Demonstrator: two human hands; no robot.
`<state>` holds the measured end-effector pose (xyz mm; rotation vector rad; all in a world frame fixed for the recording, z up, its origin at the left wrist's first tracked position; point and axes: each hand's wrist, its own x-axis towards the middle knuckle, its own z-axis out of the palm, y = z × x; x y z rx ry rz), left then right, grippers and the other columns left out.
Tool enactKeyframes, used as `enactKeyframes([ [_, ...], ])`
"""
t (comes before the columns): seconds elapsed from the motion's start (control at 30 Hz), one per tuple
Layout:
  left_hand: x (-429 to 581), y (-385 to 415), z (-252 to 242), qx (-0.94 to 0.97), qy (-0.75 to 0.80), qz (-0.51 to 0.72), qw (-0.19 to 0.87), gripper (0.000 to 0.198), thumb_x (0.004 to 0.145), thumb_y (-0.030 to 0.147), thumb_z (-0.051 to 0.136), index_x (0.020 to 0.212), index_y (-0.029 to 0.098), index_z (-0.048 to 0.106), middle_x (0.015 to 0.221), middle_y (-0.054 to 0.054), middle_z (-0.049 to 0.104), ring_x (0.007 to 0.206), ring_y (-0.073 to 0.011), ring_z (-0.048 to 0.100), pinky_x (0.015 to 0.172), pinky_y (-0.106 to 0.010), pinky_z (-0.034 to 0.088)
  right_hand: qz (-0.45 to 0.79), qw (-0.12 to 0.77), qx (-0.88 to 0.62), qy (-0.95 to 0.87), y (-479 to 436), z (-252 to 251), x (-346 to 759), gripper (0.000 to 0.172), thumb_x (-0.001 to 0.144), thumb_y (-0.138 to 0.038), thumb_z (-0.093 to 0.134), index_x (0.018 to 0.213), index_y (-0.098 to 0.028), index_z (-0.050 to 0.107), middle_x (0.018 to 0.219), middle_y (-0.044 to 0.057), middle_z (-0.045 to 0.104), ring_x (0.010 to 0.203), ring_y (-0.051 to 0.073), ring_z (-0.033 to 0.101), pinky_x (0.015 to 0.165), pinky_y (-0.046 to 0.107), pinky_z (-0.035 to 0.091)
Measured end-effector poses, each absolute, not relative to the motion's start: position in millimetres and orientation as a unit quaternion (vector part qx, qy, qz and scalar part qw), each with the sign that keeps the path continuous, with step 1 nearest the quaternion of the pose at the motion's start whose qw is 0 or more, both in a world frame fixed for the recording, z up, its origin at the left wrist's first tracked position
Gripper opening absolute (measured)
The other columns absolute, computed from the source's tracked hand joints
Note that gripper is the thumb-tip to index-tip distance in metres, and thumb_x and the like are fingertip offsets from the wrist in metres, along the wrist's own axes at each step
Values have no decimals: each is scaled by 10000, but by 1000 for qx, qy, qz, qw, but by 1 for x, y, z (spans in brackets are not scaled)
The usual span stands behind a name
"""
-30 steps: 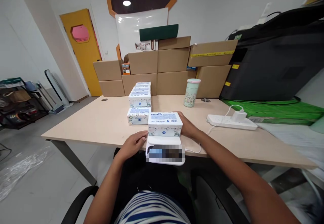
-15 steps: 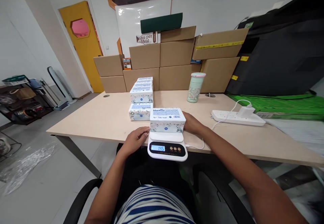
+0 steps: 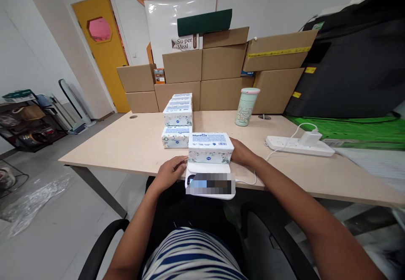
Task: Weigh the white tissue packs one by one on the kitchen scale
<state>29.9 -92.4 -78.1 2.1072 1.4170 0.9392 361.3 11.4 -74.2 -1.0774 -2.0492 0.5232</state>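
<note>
The Manhua tissue pack [image 3: 210,147] sits on the white digital scale [image 3: 209,168], just as it did half a second ago; the display, readable then, is now pixelated. The right hand [image 3: 242,151] stays at the pack's right side, fingers hidden, so its grip cannot be told. The left hand [image 3: 171,171], fingers bent, remains by the scale's left edge; whether it grips is unclear. The stacked tissue packs [image 3: 177,117] behind are unchanged.
</note>
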Motion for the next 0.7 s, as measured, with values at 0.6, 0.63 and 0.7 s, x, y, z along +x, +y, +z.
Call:
enactKeyframes([
  [0.6, 31, -93, -79, 751, 523, 336, 223, 503, 1002, 466, 566, 1446, 286, 720, 1456, -32, 755, 1331, -260, 715, 1163, -412, 552, 191, 366, -408, -815, 17, -77, 363, 495, 825, -54, 734, 1266, -261, 825, 1417, 92, 776, 1374, 362, 705, 1172, 533, 566],
  [0.63, 30, -93, -80, 751, 523, 336, 222, 501, 1002, 465, 568, 1446, 289, 719, 1455, -30, 756, 1329, -260, 717, 1159, -413, 555, 191, 366, -410, -813, 17, -77, 363, 498, 824, -58, 739, 1271, -262, 822, 1414, 91, 778, 1373, 362, 706, 1170, 533, 567],
  [0.7, 30, -93, -81, 751, 523, 337, 222, 500, 1004, 460, 570, 1452, 290, 714, 1457, -30, 755, 1331, -259, 717, 1155, -412, 558, 194, 366, -414, -811, 17, -77, 362, 504, 820, -60, 748, 1279, -257, 816, 1415, 95, 777, 1372, 362, 707, 1168, 531, 569],
])
